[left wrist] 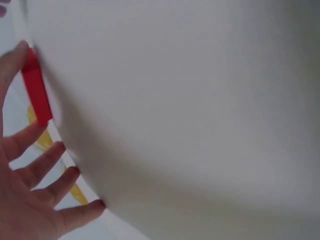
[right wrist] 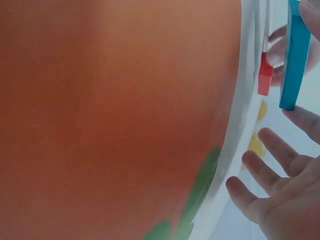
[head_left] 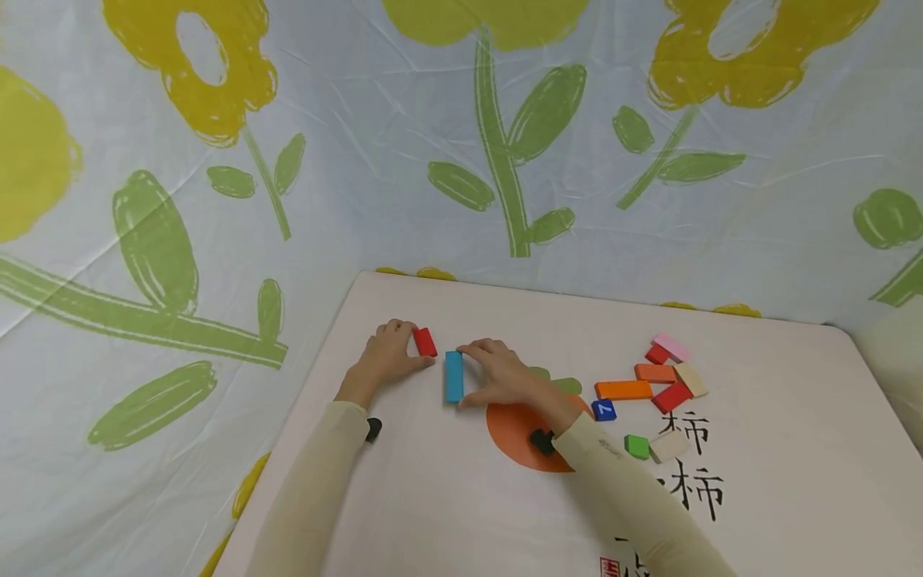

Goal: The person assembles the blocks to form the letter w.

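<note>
My left hand (head_left: 388, 353) pinches a red block (head_left: 425, 342) end to end between thumb and index finger. In the left wrist view the red block (left wrist: 37, 90) spans thumb tip to fingertip, and the other fingers are spread with their tips at the tabletop. Just to the right, my right hand (head_left: 501, 375) holds a longer blue block (head_left: 453, 377) by its two ends, thumb at the near end and index finger at the far one. The right wrist view shows the blue block (right wrist: 295, 60) between those fingertips, with the red block (right wrist: 265, 75) beyond it.
Right of my right hand lie several loose blocks: orange (head_left: 623, 390), red (head_left: 671, 397), pink (head_left: 671, 347), green (head_left: 637, 446) and a dark blue cube (head_left: 604, 410) marked 7. The pale tabletop (head_left: 433, 497) bears a printed orange fruit (head_left: 519, 437) and black characters. Flowered cloth (head_left: 404, 216) hangs behind.
</note>
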Demonstrator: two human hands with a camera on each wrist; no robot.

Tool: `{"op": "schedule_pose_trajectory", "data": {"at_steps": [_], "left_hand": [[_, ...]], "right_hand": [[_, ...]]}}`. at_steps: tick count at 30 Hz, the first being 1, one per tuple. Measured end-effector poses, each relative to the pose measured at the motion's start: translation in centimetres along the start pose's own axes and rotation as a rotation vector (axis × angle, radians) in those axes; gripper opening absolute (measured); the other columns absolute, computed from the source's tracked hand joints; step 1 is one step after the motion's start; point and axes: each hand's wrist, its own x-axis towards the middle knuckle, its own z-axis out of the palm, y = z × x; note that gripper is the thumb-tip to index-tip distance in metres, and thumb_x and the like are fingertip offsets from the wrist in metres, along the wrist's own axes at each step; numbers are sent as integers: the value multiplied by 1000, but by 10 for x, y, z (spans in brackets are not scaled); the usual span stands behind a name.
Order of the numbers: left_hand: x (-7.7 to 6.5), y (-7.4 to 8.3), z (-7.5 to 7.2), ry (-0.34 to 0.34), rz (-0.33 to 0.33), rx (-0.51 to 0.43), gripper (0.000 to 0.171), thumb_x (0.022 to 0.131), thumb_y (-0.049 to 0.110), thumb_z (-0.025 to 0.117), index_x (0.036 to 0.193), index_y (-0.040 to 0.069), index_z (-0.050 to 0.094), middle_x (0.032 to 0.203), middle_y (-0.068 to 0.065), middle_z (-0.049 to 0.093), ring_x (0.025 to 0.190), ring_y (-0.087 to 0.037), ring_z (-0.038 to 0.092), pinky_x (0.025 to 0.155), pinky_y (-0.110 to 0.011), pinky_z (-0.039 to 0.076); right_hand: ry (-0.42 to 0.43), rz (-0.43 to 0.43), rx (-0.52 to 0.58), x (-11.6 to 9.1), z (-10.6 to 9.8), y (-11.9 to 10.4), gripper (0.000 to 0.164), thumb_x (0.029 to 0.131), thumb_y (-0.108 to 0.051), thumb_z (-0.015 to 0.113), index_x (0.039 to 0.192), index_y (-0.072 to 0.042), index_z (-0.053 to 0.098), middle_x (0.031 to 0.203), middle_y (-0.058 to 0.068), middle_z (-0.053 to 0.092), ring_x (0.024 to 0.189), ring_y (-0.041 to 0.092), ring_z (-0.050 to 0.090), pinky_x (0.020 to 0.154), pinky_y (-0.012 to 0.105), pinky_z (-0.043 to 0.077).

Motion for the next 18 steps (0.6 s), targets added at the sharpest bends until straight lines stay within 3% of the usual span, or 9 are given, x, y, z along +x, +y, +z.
{"op": "schedule_pose_trajectory", "data": {"at_steps": [7, 18], "left_hand": [[-1, -7, -7, -61, 19, -98, 68, 97, 44, 64, 149, 6, 43, 149, -20, 41, 136, -41, 36, 107, -59, 36], [0, -10, -4, -34, 14, -136, 57, 99, 37, 63, 145, 6, 48, 148, -19, 41, 136, -40, 36, 109, -56, 35]], "right_hand": [[-55, -15, -56, 12, 5, -3, 88, 76, -52, 83, 148, -15, 48, 145, 14, 44, 134, 35, 34, 105, 59, 34], [-151, 8, -183, 24, 11, -9, 88, 77, -57, 79, 152, -25, 44, 155, 15, 33, 140, 38, 25, 109, 61, 27]]}}
